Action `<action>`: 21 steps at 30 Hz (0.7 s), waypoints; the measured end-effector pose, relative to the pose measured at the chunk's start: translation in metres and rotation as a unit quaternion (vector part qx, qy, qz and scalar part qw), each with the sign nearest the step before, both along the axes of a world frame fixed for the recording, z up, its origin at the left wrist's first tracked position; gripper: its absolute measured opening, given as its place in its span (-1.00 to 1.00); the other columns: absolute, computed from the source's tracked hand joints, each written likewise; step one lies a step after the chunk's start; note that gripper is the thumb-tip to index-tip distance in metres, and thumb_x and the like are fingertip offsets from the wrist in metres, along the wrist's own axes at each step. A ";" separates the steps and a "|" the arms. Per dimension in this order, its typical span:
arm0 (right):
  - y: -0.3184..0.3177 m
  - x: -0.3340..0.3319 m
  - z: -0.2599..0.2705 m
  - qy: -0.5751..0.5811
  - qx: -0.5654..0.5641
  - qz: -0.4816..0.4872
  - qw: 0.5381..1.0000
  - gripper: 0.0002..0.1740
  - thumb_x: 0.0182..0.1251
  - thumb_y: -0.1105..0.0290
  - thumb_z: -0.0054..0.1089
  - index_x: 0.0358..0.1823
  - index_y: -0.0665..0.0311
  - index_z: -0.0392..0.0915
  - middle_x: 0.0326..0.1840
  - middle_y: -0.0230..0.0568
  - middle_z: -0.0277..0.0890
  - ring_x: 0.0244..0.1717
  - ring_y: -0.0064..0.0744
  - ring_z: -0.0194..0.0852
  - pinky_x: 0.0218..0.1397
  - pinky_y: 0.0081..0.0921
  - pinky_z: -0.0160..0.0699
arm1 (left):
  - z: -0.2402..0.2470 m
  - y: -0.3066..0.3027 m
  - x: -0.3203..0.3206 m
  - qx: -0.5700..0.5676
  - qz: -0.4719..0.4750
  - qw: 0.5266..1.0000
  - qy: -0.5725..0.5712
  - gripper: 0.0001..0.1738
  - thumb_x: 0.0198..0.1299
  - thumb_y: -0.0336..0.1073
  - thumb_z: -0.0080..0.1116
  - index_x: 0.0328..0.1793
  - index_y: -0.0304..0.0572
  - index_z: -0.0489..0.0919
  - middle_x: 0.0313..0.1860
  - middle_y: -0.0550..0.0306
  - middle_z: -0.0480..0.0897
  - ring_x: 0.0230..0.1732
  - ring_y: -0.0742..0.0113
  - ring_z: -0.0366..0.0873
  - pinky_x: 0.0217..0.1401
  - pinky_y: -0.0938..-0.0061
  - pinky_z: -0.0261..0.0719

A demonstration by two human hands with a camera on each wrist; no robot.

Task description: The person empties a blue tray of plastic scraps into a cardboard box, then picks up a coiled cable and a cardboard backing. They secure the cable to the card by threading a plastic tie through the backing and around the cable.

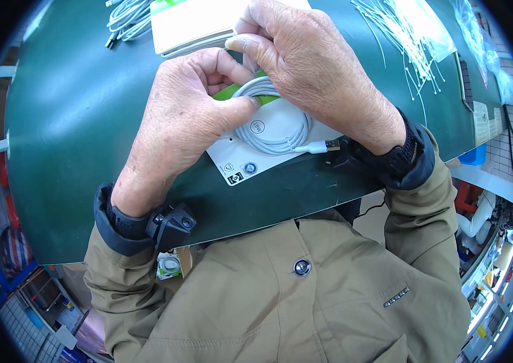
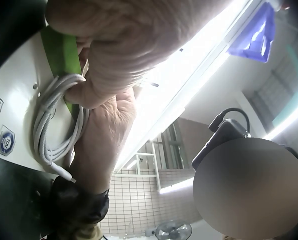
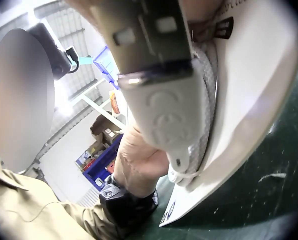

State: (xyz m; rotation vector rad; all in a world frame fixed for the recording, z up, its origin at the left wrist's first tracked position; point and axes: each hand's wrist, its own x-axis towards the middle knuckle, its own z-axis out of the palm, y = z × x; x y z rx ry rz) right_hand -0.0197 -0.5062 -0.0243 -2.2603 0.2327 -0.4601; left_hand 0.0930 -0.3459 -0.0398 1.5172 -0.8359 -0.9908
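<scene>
In the head view a coiled light grey cable [image 1: 277, 145] with a USB plug [image 1: 333, 146] lies against a white and green card [image 1: 232, 163]. The left hand [image 1: 178, 112] pinches the coil's upper left part and the card, thumb over the cable. The right hand [image 1: 317, 66] is above the coil, with thumb and index finger brought together near the card's top; what lies between those fingertips is too small to tell. In the left wrist view the coil [image 2: 44, 125] rests on the card's face. The right wrist view shows the USB plug [image 3: 159, 100] very close.
A stack of white cards [image 1: 196, 27] stands behind the hands on the green table [image 1: 75, 139]. Another bundled cable [image 1: 129, 21] lies at the upper left. Loose white ties [image 1: 411, 45] and clear plastic bags [image 1: 477, 42] are at the upper right.
</scene>
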 end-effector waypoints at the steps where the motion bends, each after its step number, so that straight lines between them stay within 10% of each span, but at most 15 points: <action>1: 0.000 0.000 0.001 0.002 0.008 -0.004 1.000 -0.77 0.55 0.39 0.20 -0.18 0.49 0.55 -0.36 0.30 0.64 -0.25 0.33 0.68 -0.20 -0.02 0.60 | 0.000 0.000 0.000 -0.002 -0.001 1.000 -0.002 -0.80 0.05 -0.58 0.32 -0.16 -0.36 0.70 -0.25 0.21 0.75 -0.22 0.61 0.63 -0.15 0.65 0.65; 14: 0.008 0.002 0.011 0.025 0.059 -0.043 0.997 -0.77 0.53 0.42 0.22 -0.23 0.51 0.55 -0.39 0.26 0.64 -0.34 0.25 0.67 -0.25 -0.08 0.58 | 0.004 0.001 0.000 -0.005 -0.008 1.000 -0.010 -0.83 0.04 -0.57 0.33 -0.19 -0.34 0.70 -0.24 0.22 0.75 -0.16 0.59 0.64 -0.06 0.59 0.66; 21: -0.006 0.002 0.009 -0.109 0.115 0.042 0.986 -0.84 0.40 0.51 0.42 -0.15 0.46 0.63 -0.37 -0.03 0.70 -0.36 -0.31 0.74 -0.27 -0.40 0.67 | 0.011 0.002 0.002 -0.019 -0.006 0.999 -0.040 -0.82 0.04 -0.57 0.34 -0.18 -0.35 0.70 -0.23 0.21 0.75 -0.15 0.59 0.64 -0.04 0.58 0.66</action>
